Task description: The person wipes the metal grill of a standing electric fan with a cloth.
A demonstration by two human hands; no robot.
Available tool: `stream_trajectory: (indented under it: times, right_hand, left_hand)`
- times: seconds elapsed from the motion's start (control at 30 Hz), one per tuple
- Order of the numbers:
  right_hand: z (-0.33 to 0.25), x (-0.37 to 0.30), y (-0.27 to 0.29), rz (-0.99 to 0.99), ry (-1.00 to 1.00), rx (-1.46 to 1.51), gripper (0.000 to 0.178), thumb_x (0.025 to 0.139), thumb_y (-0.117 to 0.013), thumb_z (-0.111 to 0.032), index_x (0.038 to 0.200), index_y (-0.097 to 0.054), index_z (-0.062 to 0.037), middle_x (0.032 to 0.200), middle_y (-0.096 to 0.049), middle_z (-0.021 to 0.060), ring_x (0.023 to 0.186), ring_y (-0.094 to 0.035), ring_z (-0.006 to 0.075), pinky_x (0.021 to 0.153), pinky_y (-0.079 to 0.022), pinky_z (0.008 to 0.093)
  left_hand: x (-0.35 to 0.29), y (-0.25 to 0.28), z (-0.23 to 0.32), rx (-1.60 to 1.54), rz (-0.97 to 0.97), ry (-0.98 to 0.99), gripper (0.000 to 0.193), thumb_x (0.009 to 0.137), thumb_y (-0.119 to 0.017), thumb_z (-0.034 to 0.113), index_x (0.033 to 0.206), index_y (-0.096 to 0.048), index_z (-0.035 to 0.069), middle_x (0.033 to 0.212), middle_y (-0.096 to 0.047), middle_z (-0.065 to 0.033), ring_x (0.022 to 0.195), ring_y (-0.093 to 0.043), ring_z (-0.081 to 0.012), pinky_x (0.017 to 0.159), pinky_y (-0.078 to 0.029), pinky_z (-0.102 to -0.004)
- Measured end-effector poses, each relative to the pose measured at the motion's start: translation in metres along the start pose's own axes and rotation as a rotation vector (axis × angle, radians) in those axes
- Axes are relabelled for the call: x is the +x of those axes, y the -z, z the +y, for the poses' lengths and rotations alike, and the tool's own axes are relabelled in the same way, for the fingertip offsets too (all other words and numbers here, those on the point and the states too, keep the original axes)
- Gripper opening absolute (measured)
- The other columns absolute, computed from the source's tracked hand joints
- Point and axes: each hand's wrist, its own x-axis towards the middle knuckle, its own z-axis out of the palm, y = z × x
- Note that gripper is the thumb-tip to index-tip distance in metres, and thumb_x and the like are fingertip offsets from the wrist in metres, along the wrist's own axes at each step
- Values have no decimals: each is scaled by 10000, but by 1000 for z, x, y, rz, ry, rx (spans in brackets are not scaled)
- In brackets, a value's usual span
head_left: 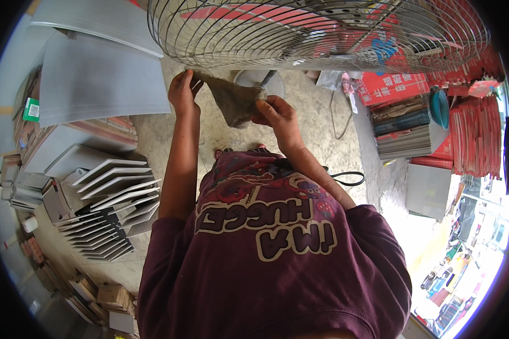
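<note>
A grey-brown cloth [234,101] hangs stretched between my two hands, its lower part drooping to a point. My left hand [184,93] pinches its upper left corner, fingers pointing up. On the other side my right hand [278,117] grips the cloth's right edge between thumb and fingers. Just beyond both hands stands a large fan with a round wire cage [316,37], and the cloth's top edge is close to the cage's lower rim. Whether the cloth touches the wires I cannot tell. Behind the cloth the fan's round grey base [271,85] shows in part.
Large grey panels [102,79] lean at the left, above racks of flat tiles [116,186]. At the right are stacked red cartons [475,135], a teal basin [439,108] and a grey board [428,191]. A thin cord [336,116] lies on the concrete floor [316,141].
</note>
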Motion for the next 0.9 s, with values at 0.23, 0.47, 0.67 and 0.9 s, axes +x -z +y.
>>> stream_trajectory:
  times: [0.23,0.47,0.67,0.9]
  right_hand:
    - [-10,-3,-7,-38,37,24,174,842,-565,-182,903,-550,-20,786,-579,23,697,-582,115,689,-501,261]
    - [-18,-6,-12,-47,62,38,166,838,-571,-169,900,-544,-18,786,-577,27,702,-588,123,687,-504,265]
    - [-19,-7,-14,-51,45,27,169,837,-572,-161,908,-537,-12,802,-575,32,710,-592,129,692,-506,265]
    - [-13,-6,-15,-48,-8,-43,152,836,-567,-165,907,-543,-33,837,-571,19,733,-580,130,696,-505,280]
  left_hand:
    - [-21,-9,42,-22,11,-147,215,745,-656,125,888,-533,22,843,-573,-60,722,-568,-159,629,-488,-286]
    - [-44,-22,84,-15,-41,-381,163,754,-666,162,842,-575,60,805,-553,-4,706,-522,-104,633,-436,-259]
    - [-39,-24,80,-18,-51,-474,146,772,-655,148,849,-581,50,768,-545,15,696,-504,-76,592,-434,-234]
    - [-6,-2,30,98,9,-261,153,781,-626,141,864,-558,32,781,-585,-32,672,-580,-131,551,-492,-262]
